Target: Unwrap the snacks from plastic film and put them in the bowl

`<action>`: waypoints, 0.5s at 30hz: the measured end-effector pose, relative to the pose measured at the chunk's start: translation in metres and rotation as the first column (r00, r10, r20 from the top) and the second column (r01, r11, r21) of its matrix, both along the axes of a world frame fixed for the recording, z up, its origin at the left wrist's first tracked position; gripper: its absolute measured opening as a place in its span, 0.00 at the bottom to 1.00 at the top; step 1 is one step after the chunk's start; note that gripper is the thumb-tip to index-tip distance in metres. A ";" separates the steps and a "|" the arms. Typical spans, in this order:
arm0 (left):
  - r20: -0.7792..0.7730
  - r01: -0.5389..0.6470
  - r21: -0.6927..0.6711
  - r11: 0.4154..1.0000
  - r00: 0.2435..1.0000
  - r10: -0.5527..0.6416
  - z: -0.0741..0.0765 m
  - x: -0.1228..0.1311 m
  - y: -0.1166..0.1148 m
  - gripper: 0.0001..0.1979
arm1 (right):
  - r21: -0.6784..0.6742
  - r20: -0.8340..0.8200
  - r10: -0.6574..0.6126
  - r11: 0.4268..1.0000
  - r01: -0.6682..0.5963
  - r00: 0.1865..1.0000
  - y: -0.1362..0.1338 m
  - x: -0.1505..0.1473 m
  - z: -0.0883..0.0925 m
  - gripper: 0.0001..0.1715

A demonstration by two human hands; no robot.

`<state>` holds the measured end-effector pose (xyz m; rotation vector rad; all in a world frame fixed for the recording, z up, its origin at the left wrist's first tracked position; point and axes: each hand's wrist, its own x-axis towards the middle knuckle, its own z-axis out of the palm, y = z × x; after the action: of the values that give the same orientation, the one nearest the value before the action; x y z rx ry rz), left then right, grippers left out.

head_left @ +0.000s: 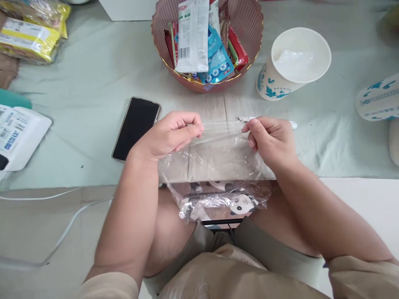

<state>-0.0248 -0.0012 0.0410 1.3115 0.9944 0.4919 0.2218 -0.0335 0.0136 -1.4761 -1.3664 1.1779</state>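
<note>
A clear plastic bag [215, 164] is stretched between my two hands and hangs over the table's front edge above my lap. My left hand [173, 133] pinches the bag's upper edge, with thumb and fingers closed. At the other end of that edge, my right hand [272, 139] pinches the film too. A thin white strip [245, 119] sticks out beside the right fingertips; I cannot tell whether it is held. Partly behind my left wrist lies a black phone [136, 126], screen up.
A pink ribbed bowl [162, 45] of wrapped snacks stands behind my hands. To its right is a paper cup [276, 85] with clear plastic inside; another cup [378, 97] lies farther right. Yellow packets [29, 39] and a white box-like item [28, 137] sit at left.
</note>
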 end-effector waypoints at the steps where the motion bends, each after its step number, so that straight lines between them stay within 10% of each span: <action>1: -0.006 -0.006 -0.005 1.000 1.000 0.006 -0.001 -0.001 -0.001 0.12 | 0.016 -0.001 -0.015 1.000 0.015 1.000 0.000 0.000 0.000 0.28; 8: 0.208 -0.265 -0.041 0.963 0.941 0.268 -0.014 -0.006 -0.001 0.11 | -0.090 -0.213 -0.086 0.994 0.068 0.973 0.005 0.000 -0.004 0.24; 15: 0.350 -0.772 -0.217 0.598 0.510 0.786 0.005 -0.004 0.006 0.17 | -0.312 -0.365 0.079 0.928 -0.202 0.928 0.005 0.009 0.000 0.34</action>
<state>-0.0288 0.0044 0.0464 0.5852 1.1876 1.3959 0.2312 -0.0281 0.0138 -1.3278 -1.0733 1.7538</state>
